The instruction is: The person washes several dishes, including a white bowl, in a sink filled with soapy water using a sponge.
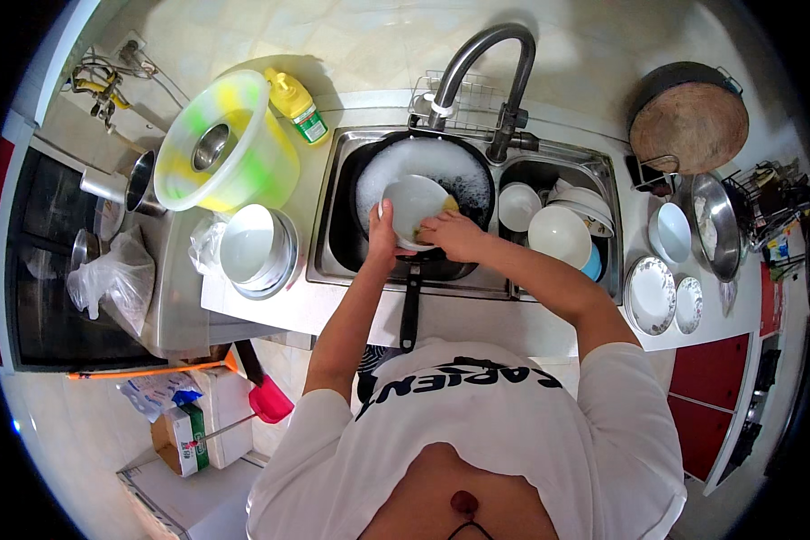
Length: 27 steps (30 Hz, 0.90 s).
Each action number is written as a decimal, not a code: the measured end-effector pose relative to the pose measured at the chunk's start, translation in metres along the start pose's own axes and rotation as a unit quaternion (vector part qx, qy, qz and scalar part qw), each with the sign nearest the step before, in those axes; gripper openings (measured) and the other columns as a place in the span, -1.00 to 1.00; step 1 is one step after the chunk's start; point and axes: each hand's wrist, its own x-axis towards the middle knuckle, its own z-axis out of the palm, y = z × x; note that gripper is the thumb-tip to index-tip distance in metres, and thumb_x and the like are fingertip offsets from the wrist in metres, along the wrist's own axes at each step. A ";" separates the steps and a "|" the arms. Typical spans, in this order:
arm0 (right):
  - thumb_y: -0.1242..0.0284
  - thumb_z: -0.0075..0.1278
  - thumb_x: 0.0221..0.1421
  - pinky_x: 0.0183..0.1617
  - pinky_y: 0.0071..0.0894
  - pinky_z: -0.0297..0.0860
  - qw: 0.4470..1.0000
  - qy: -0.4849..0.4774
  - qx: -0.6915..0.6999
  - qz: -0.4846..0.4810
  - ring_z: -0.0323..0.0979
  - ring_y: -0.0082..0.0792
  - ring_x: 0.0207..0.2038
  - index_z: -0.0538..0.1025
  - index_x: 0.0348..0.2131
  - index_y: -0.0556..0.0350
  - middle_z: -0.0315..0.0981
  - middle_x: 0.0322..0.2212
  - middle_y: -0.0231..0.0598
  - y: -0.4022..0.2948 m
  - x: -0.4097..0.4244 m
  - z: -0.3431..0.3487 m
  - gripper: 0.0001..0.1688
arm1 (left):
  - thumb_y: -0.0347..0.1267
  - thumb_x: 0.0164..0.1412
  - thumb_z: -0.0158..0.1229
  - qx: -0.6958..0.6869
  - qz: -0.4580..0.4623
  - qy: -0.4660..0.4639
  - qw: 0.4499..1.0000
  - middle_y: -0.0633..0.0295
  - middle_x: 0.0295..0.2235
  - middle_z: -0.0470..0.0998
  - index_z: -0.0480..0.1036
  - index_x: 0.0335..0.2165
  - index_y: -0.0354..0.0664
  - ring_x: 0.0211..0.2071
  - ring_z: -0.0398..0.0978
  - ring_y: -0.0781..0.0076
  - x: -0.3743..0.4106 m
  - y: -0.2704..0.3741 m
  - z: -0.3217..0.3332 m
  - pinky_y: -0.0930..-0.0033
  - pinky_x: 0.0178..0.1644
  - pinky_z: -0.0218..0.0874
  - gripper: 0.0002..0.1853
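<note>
A white bowl [415, 202] is tilted in my left hand [382, 231], whose thumb lies on the rim, over a black pan [487, 202] full of suds [405, 152] in the left sink basin. My right hand [453, 235] presses a yellow-green sponge [450, 204] to the bowl's inside; the fingers cover much of the sponge. The pan's black handle [410, 310] points towards me over the sink's front edge. In the right basin stand a small white bowl [520, 206], a larger white bowl [559, 236] and other stacked bowls, with part of a blue one [592, 263] beneath.
A curved faucet [472, 40] rises behind the sink. To the left are stacked bowls [250, 243], a colourful plastic bucket [277, 162] and a yellow pump bottle [295, 104]. Patterned plates [651, 295], a light-blue bowl [670, 233], a steel basin [715, 229] and a round wooden board [690, 128] stand to the right.
</note>
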 end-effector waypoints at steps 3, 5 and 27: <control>0.61 0.04 -0.22 -0.03 -0.13 0.29 0.999 0.042 0.022 0.021 0.27 -0.02 -0.09 0.39 -0.08 -0.07 0.28 -0.17 -0.18 0.004 0.005 0.017 -0.41 | 0.08 0.11 0.00 0.013 0.004 0.026 1.000 -0.05 0.05 0.21 -0.12 0.20 -0.03 -0.04 0.31 -0.01 -0.010 0.010 0.010 0.00 -0.35 0.39 -0.17; 0.61 0.03 -0.21 -0.06 -0.12 0.28 0.986 0.127 0.103 0.037 0.28 0.00 -0.12 0.39 -0.09 -0.03 0.30 -0.21 -0.14 -0.010 0.025 0.026 -0.43 | 0.01 0.12 0.04 -0.054 0.101 0.100 0.988 -0.02 -0.01 0.26 -0.05 0.14 -0.13 -0.08 0.34 0.06 0.008 -0.024 0.017 0.09 -0.20 0.34 -0.23; 0.69 -0.02 -0.27 0.09 -0.20 0.21 0.988 0.132 0.062 -0.055 0.25 -0.07 -0.02 0.42 -0.09 0.08 0.31 -0.07 -0.16 0.012 0.023 0.028 -0.40 | -0.07 0.07 0.13 -0.016 0.037 0.082 0.996 -0.03 -0.10 0.31 0.06 0.05 -0.21 -0.12 0.36 -0.02 0.018 0.010 -0.007 -0.12 -0.31 0.35 -0.29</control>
